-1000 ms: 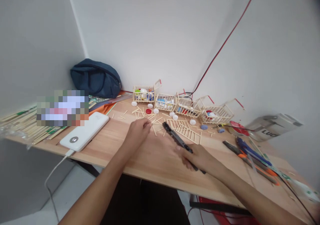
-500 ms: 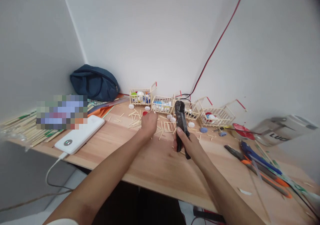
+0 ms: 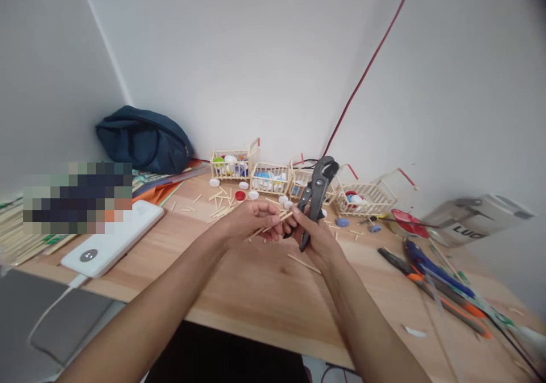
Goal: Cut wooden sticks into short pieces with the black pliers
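Near the middle of the table, my left hand [image 3: 256, 221] has its fingers closed round short wooden sticks [image 3: 285, 216]. My right hand [image 3: 313, 232] meets it from the right, with thumb and fingertips at the same sticks, and holds a black cutter [image 3: 318, 192] whose head points up and away. Part of the cutter's handles is hidden by the fingers. Loose short sticks [image 3: 222, 201] and a red bottle cap [image 3: 240, 195] lie beyond my left hand. One longer stick [image 3: 303, 263] rests on the table below my right hand.
Small stick-built carts [image 3: 232, 164] with bottle caps stand along the wall. A white power bank [image 3: 113, 238], a blue bag [image 3: 145, 138] and long sticks [image 3: 17, 235] are at the left. Pliers [image 3: 439, 292], a red tape roll [image 3: 409, 224] and a clear container [image 3: 473, 221] are at the right.
My left hand has come back from the loose sticks toward my right hand and now holds sticks. The cutter has turned, showing its jaws and hinge. The view has shifted slightly.
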Action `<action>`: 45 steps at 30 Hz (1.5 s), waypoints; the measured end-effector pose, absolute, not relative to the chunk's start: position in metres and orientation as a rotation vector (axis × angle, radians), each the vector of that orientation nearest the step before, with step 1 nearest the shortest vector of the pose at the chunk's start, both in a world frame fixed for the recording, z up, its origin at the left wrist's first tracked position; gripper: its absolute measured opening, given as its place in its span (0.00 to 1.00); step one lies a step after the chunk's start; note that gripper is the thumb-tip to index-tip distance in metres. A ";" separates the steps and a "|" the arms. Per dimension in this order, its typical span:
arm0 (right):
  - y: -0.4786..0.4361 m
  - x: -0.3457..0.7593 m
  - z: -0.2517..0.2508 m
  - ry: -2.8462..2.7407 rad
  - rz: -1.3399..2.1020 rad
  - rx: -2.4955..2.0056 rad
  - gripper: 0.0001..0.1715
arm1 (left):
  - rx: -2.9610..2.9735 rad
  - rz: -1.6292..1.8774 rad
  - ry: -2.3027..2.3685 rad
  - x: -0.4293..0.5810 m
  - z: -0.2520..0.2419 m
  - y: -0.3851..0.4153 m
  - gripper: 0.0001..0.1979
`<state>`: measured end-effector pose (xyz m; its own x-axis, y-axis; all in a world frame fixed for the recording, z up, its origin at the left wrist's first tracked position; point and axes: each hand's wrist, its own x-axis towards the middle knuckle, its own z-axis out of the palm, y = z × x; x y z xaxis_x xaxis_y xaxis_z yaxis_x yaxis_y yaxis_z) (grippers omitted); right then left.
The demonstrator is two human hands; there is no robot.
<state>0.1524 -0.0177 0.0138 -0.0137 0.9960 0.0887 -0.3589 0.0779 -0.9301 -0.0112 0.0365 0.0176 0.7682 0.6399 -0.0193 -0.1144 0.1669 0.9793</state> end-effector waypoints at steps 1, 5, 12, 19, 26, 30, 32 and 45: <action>-0.017 0.152 0.012 -0.980 1.334 -0.859 0.16 | 1.302 0.557 0.479 -0.010 0.016 0.037 0.15; -0.016 0.153 0.003 -0.976 1.329 -0.937 0.17 | 1.281 0.527 0.464 -0.007 0.010 0.039 0.15; -0.014 0.153 0.001 -1.030 1.218 -0.996 0.15 | 1.222 0.539 0.474 -0.003 0.005 0.038 0.15; -0.016 0.161 -0.003 -1.125 1.093 -1.111 0.14 | 1.267 0.549 0.547 -0.004 0.004 0.035 0.15; -0.016 0.166 0.000 -1.255 0.994 -1.340 0.17 | 1.356 0.596 0.655 -0.003 0.003 0.031 0.15; -0.015 0.168 0.000 -1.293 0.945 -1.434 0.20 | 1.394 0.622 0.696 0.000 0.006 0.028 0.13; -0.015 0.169 -0.001 -1.314 0.920 -1.488 0.20 | 1.412 0.625 0.697 0.001 0.006 0.028 0.11; -0.014 0.184 -0.003 -1.146 0.773 -1.413 0.19 | 1.319 0.503 0.676 -0.013 -0.001 0.035 0.17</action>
